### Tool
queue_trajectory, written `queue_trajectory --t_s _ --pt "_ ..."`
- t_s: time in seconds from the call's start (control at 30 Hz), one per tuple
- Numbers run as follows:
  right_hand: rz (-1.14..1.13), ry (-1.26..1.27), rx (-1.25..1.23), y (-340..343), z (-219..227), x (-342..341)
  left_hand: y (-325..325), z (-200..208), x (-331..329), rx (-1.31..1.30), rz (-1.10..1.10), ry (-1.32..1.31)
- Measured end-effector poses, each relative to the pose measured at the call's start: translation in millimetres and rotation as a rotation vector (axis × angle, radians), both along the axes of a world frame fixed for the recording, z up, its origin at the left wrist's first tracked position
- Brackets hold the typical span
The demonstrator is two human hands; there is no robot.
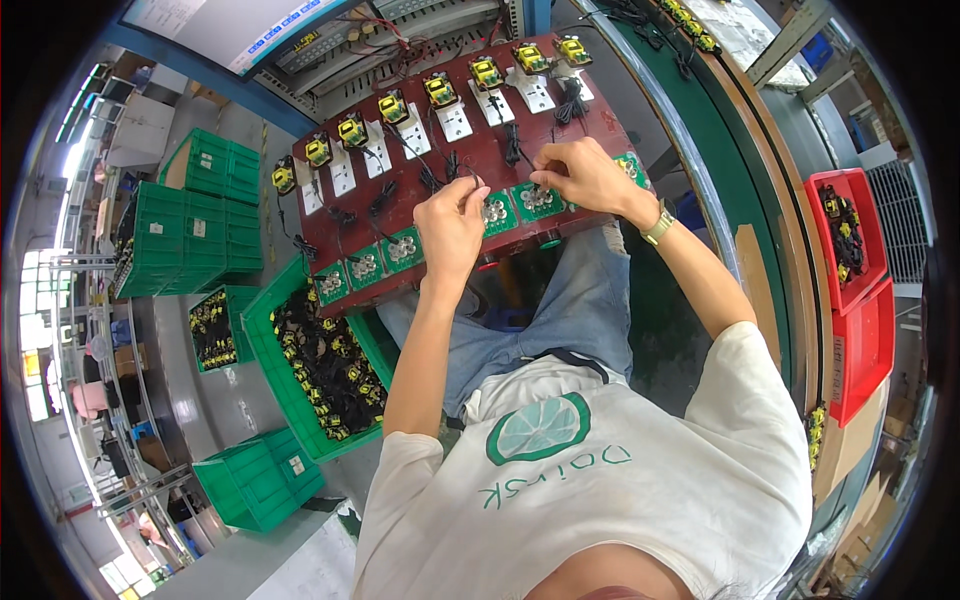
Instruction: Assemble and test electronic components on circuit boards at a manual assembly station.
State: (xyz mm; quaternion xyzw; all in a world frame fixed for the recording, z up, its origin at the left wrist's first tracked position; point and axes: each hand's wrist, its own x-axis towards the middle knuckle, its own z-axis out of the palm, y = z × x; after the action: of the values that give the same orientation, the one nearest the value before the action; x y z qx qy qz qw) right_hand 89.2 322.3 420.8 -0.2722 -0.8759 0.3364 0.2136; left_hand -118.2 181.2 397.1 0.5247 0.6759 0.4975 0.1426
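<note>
A dark red bench panel slopes before me. Along its far side sit several small circuit boards with yellow transformers, beside white socket plates. Bundled black cables run from them toward a near row of green contact boards with round metal posts. My left hand is closed in a pinch on a thin black cable above the middle contact boards. To its right, my right hand pinches another black cable over a contact board. The fingers hide both cable ends.
A green crate full of yellow-and-black units stands at my left, with more green crates beyond. A screen hangs at the upper left. A metal rail and red trays lie to the right.
</note>
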Motion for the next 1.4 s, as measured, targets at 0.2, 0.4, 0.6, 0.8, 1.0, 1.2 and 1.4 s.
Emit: queue_trajectory --t_s 0.2,0.4,0.6,0.8,1.0,1.2,1.4 --pt "0.012 -0.011 0.007 -2.5 -6.6 -3.1 -2.8 -0.5 1.4 -0.008 0.0 0.035" --pt "0.005 0.075 -0.013 -4.4 -19.0 -0.5 -4.4 1.6 4.7 0.118 -0.024 0.252" --pt "0.0 0.114 -0.071 -3.8 -25.2 -1.1 -2.9 -7.4 1.3 0.139 -0.02 0.274" --pt "-0.02 0.179 0.045 -10.5 -33.5 -2.6 -3.6 -16.1 2.4 0.138 -0.037 0.371" --pt "0.008 0.128 0.048 -1.3 -40.8 8.3 -2.8 -14.8 4.8 0.028 -0.026 0.325" --pt "-0.518 -0.46 0.092 45.8 -2.7 42.1 -1.4 34.6 93.8 0.124 -0.025 0.455" --pt "-0.341 -0.329 -0.11 87.0 -37.6 48.4 106.0 20.6 113.7 -0.422 -0.179 0.667"
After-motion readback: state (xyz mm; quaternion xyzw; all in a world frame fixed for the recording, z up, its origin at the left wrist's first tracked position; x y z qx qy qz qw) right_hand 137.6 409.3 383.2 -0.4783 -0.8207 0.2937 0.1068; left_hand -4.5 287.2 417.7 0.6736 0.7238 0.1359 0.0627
